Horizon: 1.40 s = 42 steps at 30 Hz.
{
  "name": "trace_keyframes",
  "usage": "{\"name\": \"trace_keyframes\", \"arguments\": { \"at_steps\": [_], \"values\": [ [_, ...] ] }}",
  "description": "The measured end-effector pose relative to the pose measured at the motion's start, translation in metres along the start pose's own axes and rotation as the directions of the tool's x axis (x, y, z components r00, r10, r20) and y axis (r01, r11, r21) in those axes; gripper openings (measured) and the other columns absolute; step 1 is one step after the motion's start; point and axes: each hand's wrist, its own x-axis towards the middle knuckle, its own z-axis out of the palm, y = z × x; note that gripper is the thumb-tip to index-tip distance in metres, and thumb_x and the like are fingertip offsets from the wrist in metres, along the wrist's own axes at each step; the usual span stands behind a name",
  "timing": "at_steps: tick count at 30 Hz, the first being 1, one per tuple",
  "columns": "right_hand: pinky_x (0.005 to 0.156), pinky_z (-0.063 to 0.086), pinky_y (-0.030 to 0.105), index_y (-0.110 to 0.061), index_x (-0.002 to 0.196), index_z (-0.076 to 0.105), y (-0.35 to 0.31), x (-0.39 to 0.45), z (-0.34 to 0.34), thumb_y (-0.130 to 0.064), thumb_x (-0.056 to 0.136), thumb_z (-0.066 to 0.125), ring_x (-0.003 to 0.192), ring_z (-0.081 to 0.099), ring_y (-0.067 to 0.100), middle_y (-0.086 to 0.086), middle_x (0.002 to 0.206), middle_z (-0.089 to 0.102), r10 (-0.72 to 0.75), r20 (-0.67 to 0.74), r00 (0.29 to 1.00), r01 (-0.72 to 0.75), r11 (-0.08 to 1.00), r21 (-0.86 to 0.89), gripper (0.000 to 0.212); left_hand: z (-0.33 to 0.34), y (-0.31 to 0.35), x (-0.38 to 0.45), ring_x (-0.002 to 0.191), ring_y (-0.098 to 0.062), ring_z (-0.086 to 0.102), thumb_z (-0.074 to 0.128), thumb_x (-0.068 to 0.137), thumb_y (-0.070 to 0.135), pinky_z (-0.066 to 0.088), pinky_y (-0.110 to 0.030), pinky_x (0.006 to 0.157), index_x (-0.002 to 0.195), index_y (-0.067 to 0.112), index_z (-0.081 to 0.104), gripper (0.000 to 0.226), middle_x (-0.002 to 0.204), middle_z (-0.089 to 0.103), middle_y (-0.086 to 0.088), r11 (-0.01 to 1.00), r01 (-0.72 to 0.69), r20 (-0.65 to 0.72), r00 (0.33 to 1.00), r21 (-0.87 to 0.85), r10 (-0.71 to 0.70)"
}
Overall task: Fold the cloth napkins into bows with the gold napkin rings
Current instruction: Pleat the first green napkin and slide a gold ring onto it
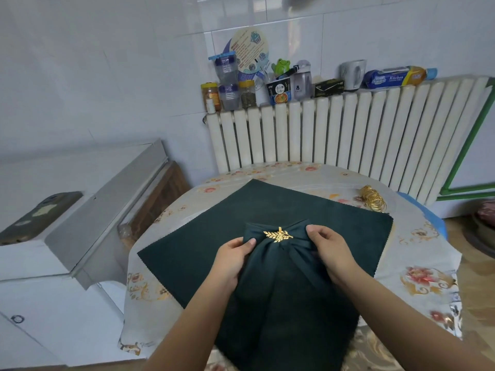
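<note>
Two hands work the gathered napkin [284,277] at centre frame. Left hand [233,257] fingers [247,243] curl onto the fabric just left of the gold leaf ring [278,234]; right hand [330,249] fingers [312,228] pinch the folds just right of it. Ring sits on the pinched waist, a short fan of cloth above it, the long part hanging toward the lower frame off the bench [417,253] edge.

Risks, as I judge them: uneven pull w/ one hand could skew the pleats or slide the ring off-centre; hanging weight could drag the bow toward the edge. A flat napkin [209,236] lies underneath, so tugging may shift it too. Spare rings [373,200] lie at right, near the bench edge; a sleeve or cloth sweep could knock them off.
</note>
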Motion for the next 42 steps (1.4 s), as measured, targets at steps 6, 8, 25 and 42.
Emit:
{"name": "trace_keyframes", "arguments": {
  "at_steps": [6, 8, 25, 42],
  "values": [
    [0.079, 0.054, 0.033, -0.010, 0.079, 0.067, -0.038, 0.057, 0.000, -0.026, 0.089, 0.063, 0.079, 0.063, 0.020, 0.006, 0.083, 0.068, 0.021, -0.092, 0.996, -0.016, 0.999, 0.045, 0.019, 0.033, 0.035, 0.043, 0.095, -0.020, 0.066, 0.058, 0.092, 0.031, 0.052, -0.042, 0.091, 0.102, 0.018, 0.069, 0.019, 0.100, 0.071, 0.000, 0.972, -0.167, -0.080, 0.980, 0.164, 0.182],
    [0.077, 0.053, 0.032, -0.013, 0.079, 0.066, -0.053, 0.082, 0.000, -0.027, 0.089, 0.063, 0.077, 0.063, 0.020, 0.004, 0.081, 0.068, 0.002, -0.129, 0.992, 0.000, 1.000, 0.017, 0.018, 0.044, 0.053, 0.061, 0.094, -0.018, 0.066, 0.054, 0.093, 0.036, 0.052, -0.040, 0.089, 0.099, 0.022, 0.070, 0.022, 0.097, 0.072, 0.003, 0.948, -0.199, -0.015, 0.978, 0.247, 0.210],
    [0.099, 0.044, 0.031, -0.018, 0.135, 0.050, -0.078, 0.376, 0.017, -0.009, 0.097, 0.044, 0.114, 0.054, 0.023, 0.006, 0.130, 0.057, -0.016, -0.067, 0.998, 0.002, 0.977, -0.213, 0.040, 0.122, 0.135, 0.343, 0.099, -0.017, 0.057, 0.058, 0.092, 0.019, 0.041, -0.028, 0.082, 0.111, 0.015, 0.063, 0.019, 0.101, 0.063, 0.001, 0.686, -0.277, 0.087, 0.950, 0.672, 0.299],
    [0.107, 0.033, 0.035, -0.013, 0.148, 0.022, -0.038, 0.530, 0.052, -0.005, 0.092, 0.043, 0.125, 0.038, 0.034, 0.014, 0.144, 0.023, -0.065, 0.137, 0.989, 0.143, 0.695, -0.704, 0.060, 0.141, 0.097, 0.514, 0.087, -0.016, 0.053, 0.051, 0.087, 0.000, 0.038, -0.022, 0.071, 0.095, 0.008, 0.060, 0.014, 0.095, 0.061, -0.004, 0.562, -0.304, 0.044, 0.903, 0.769, 0.428]
  ]
}}
